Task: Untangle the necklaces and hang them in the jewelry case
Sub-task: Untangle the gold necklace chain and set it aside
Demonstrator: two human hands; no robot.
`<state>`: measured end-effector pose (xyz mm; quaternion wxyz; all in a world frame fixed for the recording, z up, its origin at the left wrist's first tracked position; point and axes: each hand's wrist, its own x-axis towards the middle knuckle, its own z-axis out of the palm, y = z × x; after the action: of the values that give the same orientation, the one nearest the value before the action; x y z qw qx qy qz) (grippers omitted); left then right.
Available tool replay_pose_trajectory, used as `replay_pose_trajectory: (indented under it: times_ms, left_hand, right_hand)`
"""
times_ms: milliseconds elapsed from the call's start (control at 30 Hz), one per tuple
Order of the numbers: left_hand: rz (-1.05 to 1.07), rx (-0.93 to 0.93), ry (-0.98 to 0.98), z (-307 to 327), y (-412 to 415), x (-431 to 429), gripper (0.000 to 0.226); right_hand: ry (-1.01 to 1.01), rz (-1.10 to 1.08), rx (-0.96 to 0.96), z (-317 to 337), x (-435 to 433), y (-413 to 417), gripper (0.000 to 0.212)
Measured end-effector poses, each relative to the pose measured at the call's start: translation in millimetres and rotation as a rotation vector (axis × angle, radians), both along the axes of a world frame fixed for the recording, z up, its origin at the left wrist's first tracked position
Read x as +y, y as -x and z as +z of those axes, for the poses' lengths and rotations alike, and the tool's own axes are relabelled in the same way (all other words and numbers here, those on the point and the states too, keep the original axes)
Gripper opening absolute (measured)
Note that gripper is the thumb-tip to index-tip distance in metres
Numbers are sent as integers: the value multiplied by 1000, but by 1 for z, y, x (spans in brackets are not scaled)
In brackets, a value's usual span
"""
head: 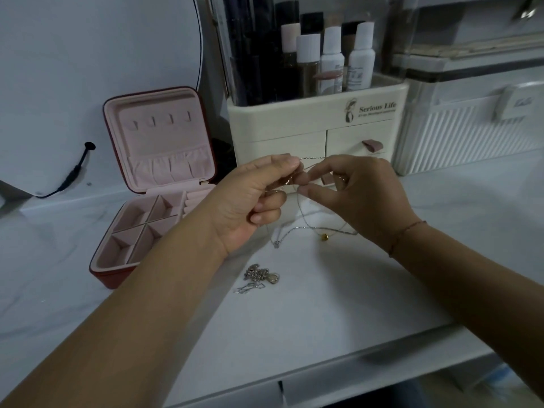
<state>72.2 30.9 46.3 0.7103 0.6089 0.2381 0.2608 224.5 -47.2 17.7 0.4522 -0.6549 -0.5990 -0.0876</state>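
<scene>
necklaces (295,228) on white tabletop (338,304)

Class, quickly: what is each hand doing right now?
Left hand: pinching the tangled necklace chains.
Right hand: pinching the same chains.

bare tabletop (338,295) toward viewer, jewelry case (153,184) left, cosmetic organizer (312,125) behind, loose chains (259,276) between

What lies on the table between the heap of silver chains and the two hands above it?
The head view shows a thin silver chain with a small gold pendant there; it rises to the left hand and right hand.
</scene>
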Motion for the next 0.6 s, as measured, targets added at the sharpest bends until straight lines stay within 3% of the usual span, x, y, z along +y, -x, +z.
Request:
replay_pose_trajectory:
  times_ms: [234,500,601]
  left_hand:
    - [18,14,-9,0,0,1,9]
    - [7,15,6,1,1,4,8]
    - [1,2,6,1,1,5,9]
  right_hand:
    - [-35,14,27,1,-1,-3,11]
    - [-44,66,141,4,-1,-5,14]
    - [25,177,201,5,-3,-3,12]
